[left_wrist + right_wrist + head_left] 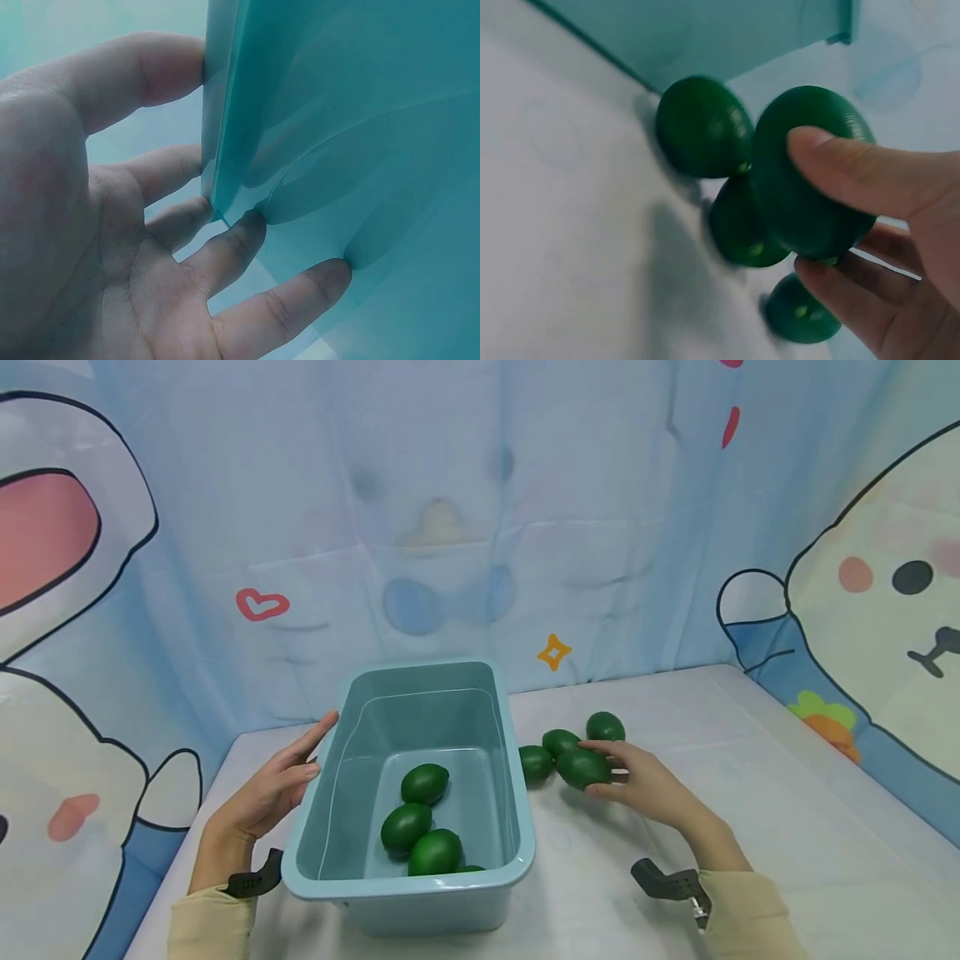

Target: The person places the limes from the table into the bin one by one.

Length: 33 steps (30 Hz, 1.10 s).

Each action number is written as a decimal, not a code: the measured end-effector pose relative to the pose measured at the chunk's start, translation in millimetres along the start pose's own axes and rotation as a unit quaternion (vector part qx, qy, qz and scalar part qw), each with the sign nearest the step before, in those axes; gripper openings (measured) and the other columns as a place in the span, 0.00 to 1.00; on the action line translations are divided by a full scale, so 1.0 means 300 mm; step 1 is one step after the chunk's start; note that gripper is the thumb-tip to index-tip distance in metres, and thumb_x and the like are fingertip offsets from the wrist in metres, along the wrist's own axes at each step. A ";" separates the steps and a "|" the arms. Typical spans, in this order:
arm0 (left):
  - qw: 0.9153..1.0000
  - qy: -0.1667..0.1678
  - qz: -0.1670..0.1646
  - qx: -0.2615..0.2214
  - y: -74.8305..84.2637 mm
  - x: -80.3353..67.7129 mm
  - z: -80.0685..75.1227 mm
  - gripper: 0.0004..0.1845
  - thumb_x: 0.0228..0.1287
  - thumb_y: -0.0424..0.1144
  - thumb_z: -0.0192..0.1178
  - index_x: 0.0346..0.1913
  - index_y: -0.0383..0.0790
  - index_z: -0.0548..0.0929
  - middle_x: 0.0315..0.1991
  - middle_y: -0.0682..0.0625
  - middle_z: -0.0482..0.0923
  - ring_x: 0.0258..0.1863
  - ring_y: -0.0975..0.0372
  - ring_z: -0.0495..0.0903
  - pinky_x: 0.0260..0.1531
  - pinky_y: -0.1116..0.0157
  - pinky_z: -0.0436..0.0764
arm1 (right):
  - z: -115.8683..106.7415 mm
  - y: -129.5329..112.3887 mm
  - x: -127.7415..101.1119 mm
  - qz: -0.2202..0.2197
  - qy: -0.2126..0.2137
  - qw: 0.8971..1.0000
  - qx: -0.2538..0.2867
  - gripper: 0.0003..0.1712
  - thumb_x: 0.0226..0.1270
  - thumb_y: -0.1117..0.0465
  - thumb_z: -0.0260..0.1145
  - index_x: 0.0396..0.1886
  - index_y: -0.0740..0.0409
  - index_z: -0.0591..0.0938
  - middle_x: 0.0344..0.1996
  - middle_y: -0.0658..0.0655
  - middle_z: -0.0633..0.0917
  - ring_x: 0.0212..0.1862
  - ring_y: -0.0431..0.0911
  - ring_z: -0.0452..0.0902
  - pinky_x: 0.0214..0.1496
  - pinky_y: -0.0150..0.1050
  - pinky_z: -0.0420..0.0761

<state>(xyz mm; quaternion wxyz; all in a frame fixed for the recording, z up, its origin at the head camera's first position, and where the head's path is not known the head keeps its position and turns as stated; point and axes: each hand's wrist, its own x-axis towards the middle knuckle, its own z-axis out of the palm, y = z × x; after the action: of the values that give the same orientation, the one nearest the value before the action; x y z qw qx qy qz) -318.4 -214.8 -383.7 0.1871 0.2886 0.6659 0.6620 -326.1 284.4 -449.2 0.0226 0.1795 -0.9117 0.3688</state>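
Observation:
A teal plastic bin [517,793] stands on the white table and holds several dark green lime-like fruits [424,783]. My left hand [281,777] lies flat against the bin's left wall [315,150], fingers straight and pressing on it. To the right of the bin lie three loose green fruits [536,763]. My right hand [637,781] grips another green fruit [583,768] between thumb and fingers; in the right wrist view this held fruit [806,180] sits just above the others [701,127].
The table [750,793] is covered with a white cloth. A pale blue cartoon curtain [480,527] closes off the back and both sides. Black wrist mounts [667,883] show at both sleeves.

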 end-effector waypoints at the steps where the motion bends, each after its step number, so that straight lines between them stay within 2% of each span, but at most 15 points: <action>1: 1.000 -0.001 0.000 0.000 0.000 0.000 -0.001 0.35 0.74 0.31 0.40 0.77 0.52 0.40 0.77 0.44 0.27 0.63 0.62 0.72 0.50 0.63 0.80 | -0.005 -0.006 0.001 -0.004 0.008 1.000 0.008 0.38 0.57 0.55 0.72 0.67 0.55 0.70 0.63 0.66 0.71 0.59 0.64 0.73 0.54 0.53 0.79; 8: 1.000 0.003 -0.004 -0.002 -0.001 -0.003 -0.001 0.35 0.73 0.32 0.41 0.77 0.52 0.40 0.77 0.44 0.26 0.62 0.62 0.73 0.49 0.63 0.81 | -0.038 -0.086 -0.001 -0.014 0.060 0.997 0.044 0.40 0.59 0.49 0.70 0.69 0.54 0.67 0.61 0.63 0.74 0.58 0.59 0.76 0.53 0.46 0.80; 12: 1.000 0.001 -0.003 -0.001 -0.001 -0.003 -0.002 0.35 0.74 0.32 0.41 0.77 0.52 0.40 0.77 0.44 0.26 0.63 0.63 0.72 0.50 0.63 0.81 | -0.055 -0.157 -0.012 -0.030 0.092 0.993 0.070 0.40 0.59 0.51 0.70 0.68 0.55 0.66 0.60 0.62 0.75 0.58 0.58 0.76 0.53 0.46 0.79; 15: 1.000 0.001 -0.002 0.000 -0.001 -0.003 -0.002 0.35 0.74 0.32 0.41 0.77 0.52 0.39 0.77 0.45 0.26 0.63 0.62 0.72 0.50 0.62 0.81 | -0.061 -0.220 -0.023 -0.046 0.106 0.988 0.102 0.38 0.59 0.54 0.70 0.66 0.56 0.65 0.58 0.62 0.75 0.57 0.56 0.77 0.53 0.41 0.80; 19: 1.000 0.007 -0.005 0.004 -0.002 -0.001 0.000 0.35 0.74 0.33 0.41 0.77 0.52 0.40 0.77 0.45 0.27 0.64 0.62 0.70 0.51 0.61 0.80 | -0.058 -0.294 -0.039 -0.070 0.113 0.982 0.132 0.35 0.57 0.59 0.71 0.62 0.59 0.67 0.56 0.60 0.77 0.55 0.44 0.78 0.51 0.33 0.80; 21: 1.000 0.010 -0.007 0.005 -0.003 -0.001 0.000 0.35 0.74 0.33 0.42 0.77 0.52 0.40 0.77 0.45 0.27 0.64 0.62 0.71 0.51 0.61 0.80 | -0.053 -0.321 -0.045 -0.082 0.116 0.981 0.131 0.34 0.56 0.59 0.72 0.60 0.59 0.68 0.54 0.59 0.78 0.54 0.36 0.77 0.50 0.31 0.80; 23: 1.000 0.011 -0.008 0.005 -0.003 -0.001 0.001 0.35 0.73 0.33 0.42 0.77 0.52 0.40 0.77 0.45 0.27 0.64 0.62 0.71 0.51 0.62 0.80 | -0.044 -0.341 -0.049 -0.095 0.115 0.980 0.129 0.33 0.55 0.60 0.73 0.59 0.57 0.70 0.54 0.57 0.79 0.53 0.33 0.76 0.49 0.31 0.81; 29: 1.000 0.010 -0.010 0.002 -0.002 -0.001 0.002 0.36 0.73 0.33 0.42 0.77 0.52 0.40 0.77 0.43 0.27 0.63 0.63 0.72 0.51 0.63 0.80 | -0.017 -0.378 -0.053 -0.131 0.113 0.977 0.125 0.33 0.51 0.60 0.76 0.58 0.51 0.75 0.52 0.49 0.79 0.53 0.42 0.80 0.49 0.30 0.80; 33: 1.000 0.013 -0.009 0.007 -0.002 0.000 0.003 0.36 0.73 0.34 0.43 0.77 0.52 0.40 0.77 0.44 0.28 0.64 0.64 0.71 0.51 0.63 0.80 | -0.003 -0.392 -0.054 -0.164 0.121 0.972 0.120 0.34 0.49 0.62 0.76 0.59 0.50 0.77 0.51 0.48 0.79 0.51 0.38 0.79 0.49 0.30 0.81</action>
<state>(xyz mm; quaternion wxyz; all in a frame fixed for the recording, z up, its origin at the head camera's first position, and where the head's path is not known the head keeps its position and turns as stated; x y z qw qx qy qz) -317.9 -214.2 -384.2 0.1821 0.2757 0.6755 0.6592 -270.5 212.2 -373.2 0.1710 0.2818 -0.8098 0.4853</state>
